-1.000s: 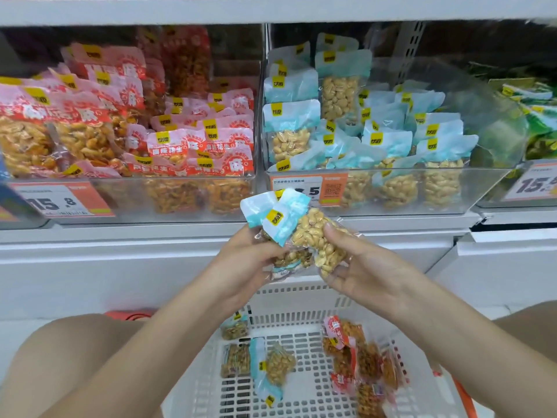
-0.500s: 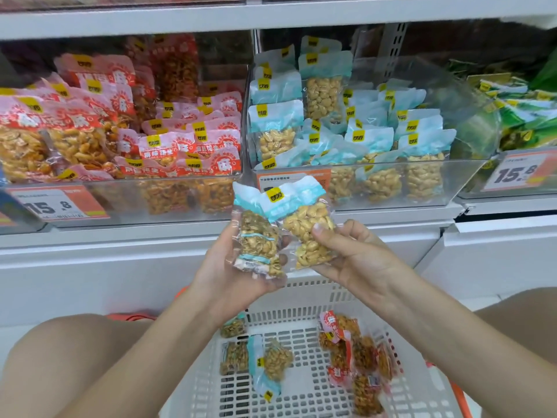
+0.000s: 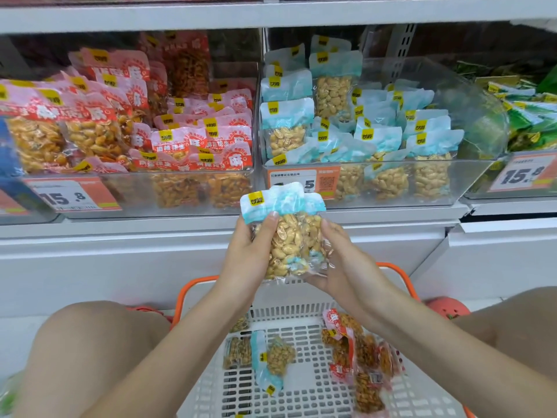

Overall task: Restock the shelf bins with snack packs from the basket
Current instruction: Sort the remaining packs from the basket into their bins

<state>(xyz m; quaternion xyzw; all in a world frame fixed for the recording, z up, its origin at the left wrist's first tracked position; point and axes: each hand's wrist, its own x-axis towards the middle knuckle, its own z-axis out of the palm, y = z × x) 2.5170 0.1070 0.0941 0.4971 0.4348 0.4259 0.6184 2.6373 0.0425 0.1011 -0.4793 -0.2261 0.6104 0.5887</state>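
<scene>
Holding blue-topped peanut packs (image 3: 286, 233) upright between them, a left hand (image 3: 247, 254) and right hand (image 3: 340, 260) each close fingers around the stack's sides, in front of the clear middle bin (image 3: 391, 182) of matching packs. The red-pack bin (image 3: 180, 191) lies left; below, the white basket (image 3: 301, 387) has more packs inside.
</scene>
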